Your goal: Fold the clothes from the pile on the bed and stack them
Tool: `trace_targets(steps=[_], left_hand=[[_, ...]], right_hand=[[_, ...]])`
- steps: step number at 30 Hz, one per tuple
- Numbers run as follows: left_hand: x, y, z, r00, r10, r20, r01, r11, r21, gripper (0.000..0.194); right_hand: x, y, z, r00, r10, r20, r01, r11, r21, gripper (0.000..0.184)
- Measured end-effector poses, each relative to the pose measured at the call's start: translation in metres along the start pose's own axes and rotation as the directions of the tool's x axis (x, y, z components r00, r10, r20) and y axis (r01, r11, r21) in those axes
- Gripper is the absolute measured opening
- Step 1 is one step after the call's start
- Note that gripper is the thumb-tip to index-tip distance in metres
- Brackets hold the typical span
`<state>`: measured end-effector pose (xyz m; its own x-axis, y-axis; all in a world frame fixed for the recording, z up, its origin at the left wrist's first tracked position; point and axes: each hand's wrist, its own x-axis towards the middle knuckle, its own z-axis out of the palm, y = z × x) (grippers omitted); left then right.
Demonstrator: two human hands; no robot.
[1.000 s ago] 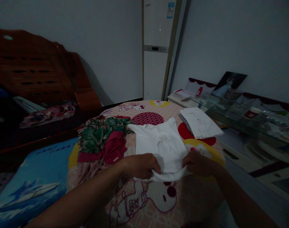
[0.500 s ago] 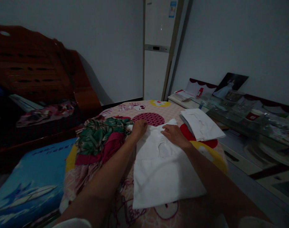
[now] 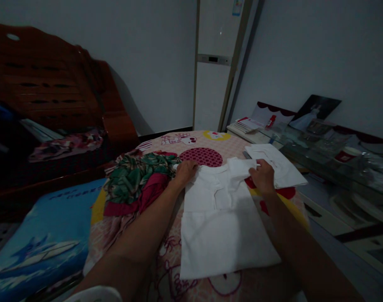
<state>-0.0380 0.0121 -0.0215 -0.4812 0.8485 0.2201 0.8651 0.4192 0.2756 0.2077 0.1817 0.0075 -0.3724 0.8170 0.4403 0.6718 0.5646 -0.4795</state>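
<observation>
Half a second back we had both hands together near the collar; now they have parted. Our right hand (image 3: 263,175) has moved outward and pinches a short sleeve (image 3: 243,167) of the white shirt (image 3: 226,241) between thumb and fingers, drawing it to the side. Our left hand (image 3: 187,171) lies at the opposite shoulder, fingers curled at the fabric; whether they grip it we cannot tell. A second ago both hands held the near edge, gathered up; that part now lies flat. We take this as a shift from laying the lower portion to arranging the shoulders and sleeves.

The shirt rests on the cloth-covered worktop (image 3: 234,145), directly in front of us, collar away. Plain white, soft-looking. Curved neckline at the far end, a dark, crooked line running down from it, maybe a placket. Across the middle runs a straight edge, as though the bottom were turned up over the front; near corners square, minor rumpling around the chest.

Left of it, a heap of green patterned cloth (image 3: 128,178) and crimson fabric (image 3: 153,186); right, beyond the sleeve, folded white garments (image 3: 282,165). Light dim; fine detail lost.
</observation>
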Motion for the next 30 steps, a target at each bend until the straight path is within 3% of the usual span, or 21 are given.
trace_targets(steps=[2,5,9,11,14,17,21,26,30], left_hand=[[0.001,0.002,0.001,1.000,-0.003,-0.013,0.003,1.000,0.020,0.031],[0.000,0.004,0.000,1.000,-0.011,-0.012,0.011,0.998,0.058,0.030],[-0.002,0.004,-0.002,1.000,-0.023,-0.004,0.023,0.995,0.095,0.032],[-0.002,0.004,-0.003,1.000,-0.014,0.004,0.014,0.995,0.104,0.032],[-0.003,0.006,-0.005,0.999,-0.035,0.015,0.033,0.994,0.102,0.030],[-0.004,0.007,-0.006,0.996,-0.085,0.007,0.084,0.993,0.086,0.031],[-0.001,0.003,-0.008,0.993,-0.114,0.040,0.112,0.992,0.060,0.036],[0.002,0.005,-0.011,0.990,-0.124,0.073,0.117,0.989,0.085,0.043],[0.002,0.015,-0.007,0.991,-0.116,0.071,0.102,0.978,0.182,0.043]], right_hand=[[-0.008,0.032,-0.018,0.999,0.023,-0.028,-0.023,1.000,-0.003,0.055],[-0.026,0.073,-0.033,0.999,0.035,-0.011,-0.036,0.993,-0.117,0.062],[-0.051,0.094,-0.040,0.998,-0.015,0.066,0.039,0.922,-0.386,0.038],[-0.056,0.084,-0.039,0.996,-0.081,0.044,0.092,0.899,-0.427,0.032],[-0.048,0.050,-0.028,0.976,-0.217,0.025,0.212,0.913,-0.349,0.036],[-0.023,0.014,-0.007,0.960,-0.213,0.180,0.250,0.944,-0.216,0.029],[0.016,-0.010,0.025,0.954,-0.122,0.274,0.176,0.968,-0.181,0.029],[0.048,-0.015,0.061,0.969,-0.042,0.244,0.084,0.983,-0.165,0.028],[0.060,-0.014,0.084,0.969,0.087,0.229,-0.080,0.996,-0.042,0.021]])
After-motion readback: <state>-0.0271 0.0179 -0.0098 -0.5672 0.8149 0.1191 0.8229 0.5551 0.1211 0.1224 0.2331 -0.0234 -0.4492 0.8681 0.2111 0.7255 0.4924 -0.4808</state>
